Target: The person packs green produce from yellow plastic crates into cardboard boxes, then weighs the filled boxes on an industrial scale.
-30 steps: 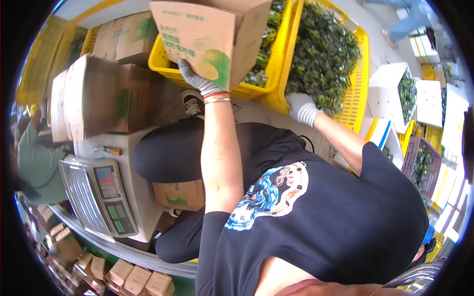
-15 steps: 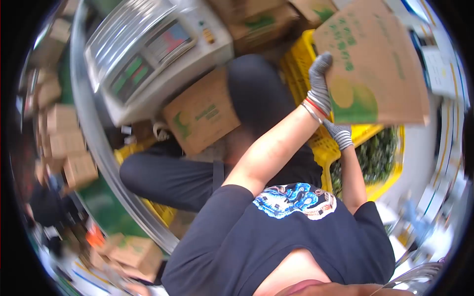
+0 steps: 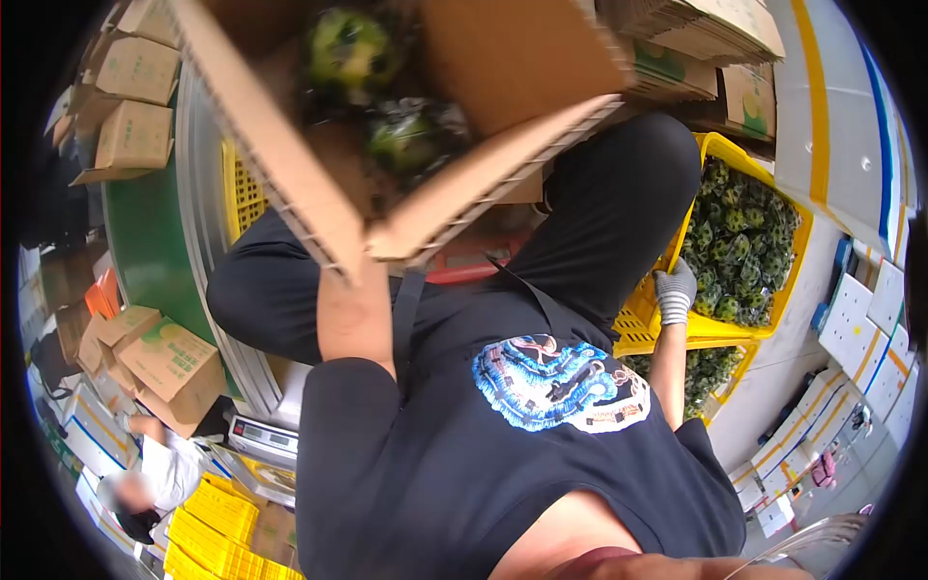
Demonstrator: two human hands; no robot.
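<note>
An open cardboard box (image 3: 527,63) fills the top left, tilted with its mouth toward me. Inside it lie dark-and-green fruits in clear wrap (image 3: 353,53). My left forearm runs up behind the box's near corner; the left hand itself is hidden by the box, so its fingers cannot be read. On the right, my gloved right hand (image 3: 675,290) is closed on the near-left edge of a yellow crate (image 3: 788,261). Many wrapped green fruits (image 3: 739,242) fill that crate.
Flattened cartons (image 3: 677,29) are stacked at top right. A green surface (image 3: 145,242) with a metal rail (image 3: 208,203) runs down the left, near cartons (image 3: 174,362). A person (image 3: 159,474) is at lower left by yellow crates (image 3: 217,532). White boxes (image 3: 855,329) stand far right.
The left arm has swung left and now reaches behind an open box. My right hand is on the crate edge, away from the printed carton. The machine at top left is out of sight.
</note>
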